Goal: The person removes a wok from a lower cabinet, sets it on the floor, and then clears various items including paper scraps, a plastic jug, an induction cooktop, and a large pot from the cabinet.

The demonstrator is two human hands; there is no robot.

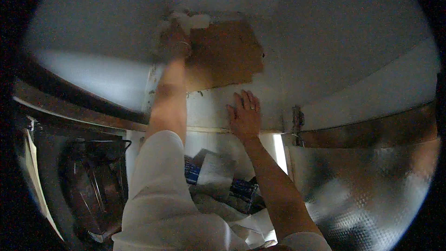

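Observation:
My left hand (176, 42) reaches far out over a pale panel, dim and blurred, at the left edge of a brown rectangular patch or sheet (223, 52). A crumpled whitish piece, perhaps paper or cloth (198, 21), lies at its fingers; whether the hand grips it is unclear. The brown patch has uneven edges against the pale panel (212, 108). Below its lower right edge, my right hand (245, 115) rests with fingers spread on or just over the panel, and nothing shows in it. A ring-like band is visible on one of its fingers.
A dark metal latch or hinge (298, 122) sits at the panel's lower edge, right of my right hand. At the lower left stands a dark, shiny object (95, 184). Papers (216, 170) and dark blue items (244, 190) lie below, between my arms. Textured, shiny sheeting (362, 212) fills the lower right.

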